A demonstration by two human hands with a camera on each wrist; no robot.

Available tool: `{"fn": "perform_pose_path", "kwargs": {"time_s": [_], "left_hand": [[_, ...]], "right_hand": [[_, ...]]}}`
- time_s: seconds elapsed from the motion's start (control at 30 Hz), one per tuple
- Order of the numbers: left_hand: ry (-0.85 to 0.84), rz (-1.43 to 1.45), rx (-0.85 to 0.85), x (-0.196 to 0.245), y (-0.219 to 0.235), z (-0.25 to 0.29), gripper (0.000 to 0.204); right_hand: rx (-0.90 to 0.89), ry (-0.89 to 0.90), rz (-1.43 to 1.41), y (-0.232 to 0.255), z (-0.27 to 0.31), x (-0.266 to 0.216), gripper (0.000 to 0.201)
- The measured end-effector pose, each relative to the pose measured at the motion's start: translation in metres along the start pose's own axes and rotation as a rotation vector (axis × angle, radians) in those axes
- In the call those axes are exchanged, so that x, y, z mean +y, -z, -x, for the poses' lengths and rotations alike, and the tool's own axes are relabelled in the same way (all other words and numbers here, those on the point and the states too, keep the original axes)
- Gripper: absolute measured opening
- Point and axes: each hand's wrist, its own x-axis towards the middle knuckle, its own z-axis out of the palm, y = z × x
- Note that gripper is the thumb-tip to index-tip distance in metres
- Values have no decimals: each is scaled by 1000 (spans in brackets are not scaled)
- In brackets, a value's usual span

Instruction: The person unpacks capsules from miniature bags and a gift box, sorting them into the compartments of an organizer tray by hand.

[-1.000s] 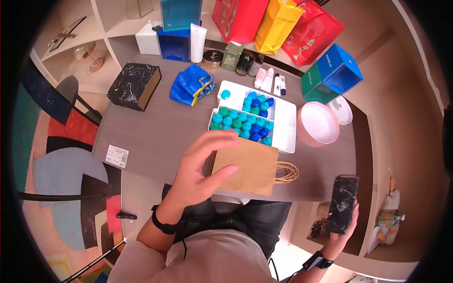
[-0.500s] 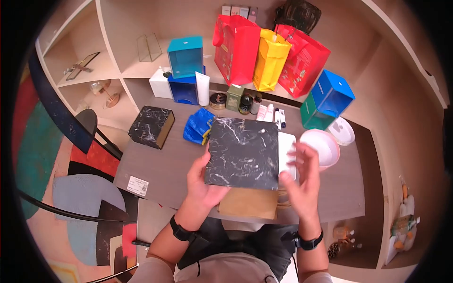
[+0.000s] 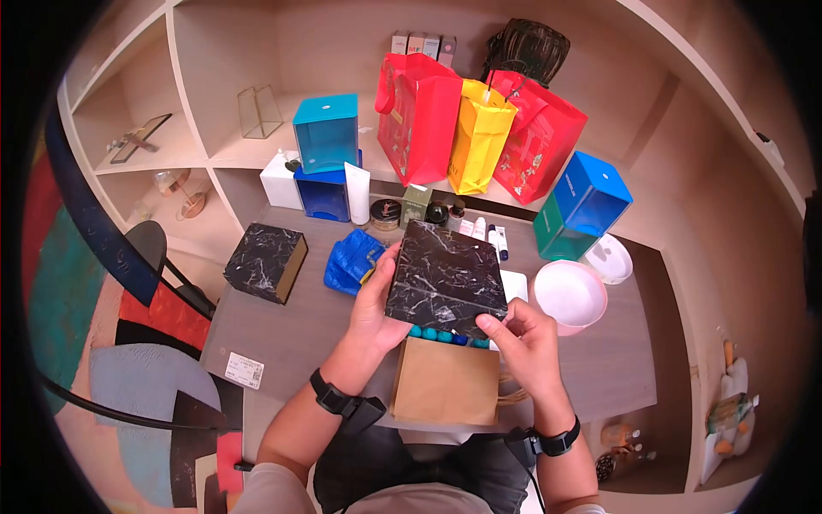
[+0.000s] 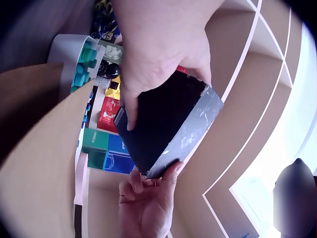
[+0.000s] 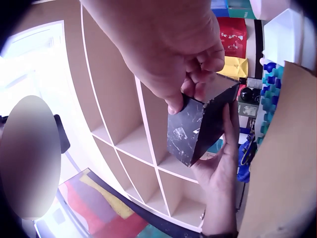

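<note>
Both hands hold a black, white-veined marble-pattern box [image 3: 447,274] up over the table in the head view. My left hand [image 3: 374,300] grips its left side. At the near right corner my right hand [image 3: 529,338] pinches the edge between thumb and fingers. The left wrist view shows the box's dark underside [image 4: 163,114], with left fingers lying along it. In the right wrist view, the right thumb presses a corner of the veined side [image 5: 185,131]. Below the box lie a brown paper bag [image 3: 445,385] and a partly hidden white tray [image 3: 514,287] with teal and blue pieces [image 3: 432,334].
A second marble-pattern box [image 3: 264,261] and a blue folded bag [image 3: 353,264] lie at left. A pink round box [image 3: 568,295] stands at right, with its white lid [image 3: 610,259] beyond. Tubes, jars and clear coloured boxes [image 3: 327,137] line the back, before red bags [image 3: 418,120].
The right hand first held the box low at the right; the box then came over the table into the left hand. Now the right hand grips its near corner too, and the box is tilted.
</note>
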Motion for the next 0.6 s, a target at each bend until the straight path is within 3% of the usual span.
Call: {"fn": "perform_pose_path", "kwargs": {"time_s": [0.17,0.23,0.3,0.4,0.43,0.5,0.6], "left_hand": [[39,82,126,13,-6,-5,48],[93,6,-62,25,2,-3,53],[165,-19,-26,28,5,-1,60],[407,-343,-215,29,-7,4,62],[416,-330,-209,28,-9,7,62],[422,-404,-195,24,-13,9,72],[350,-58,-217,22,-2,7,86]], "right_hand": [[-50,92,66,3,-3,2,22],[-38,272,-28,9,-12,10,20],[78,88,-248,17,-27,11,54],[-253,-347,-307,33,-41,-3,65],[-377,-382,-184,29,-42,0,66],[-399,-394,-271,19,-35,-6,67],[-200,-295,-563,19,-31,-16,61]]}}
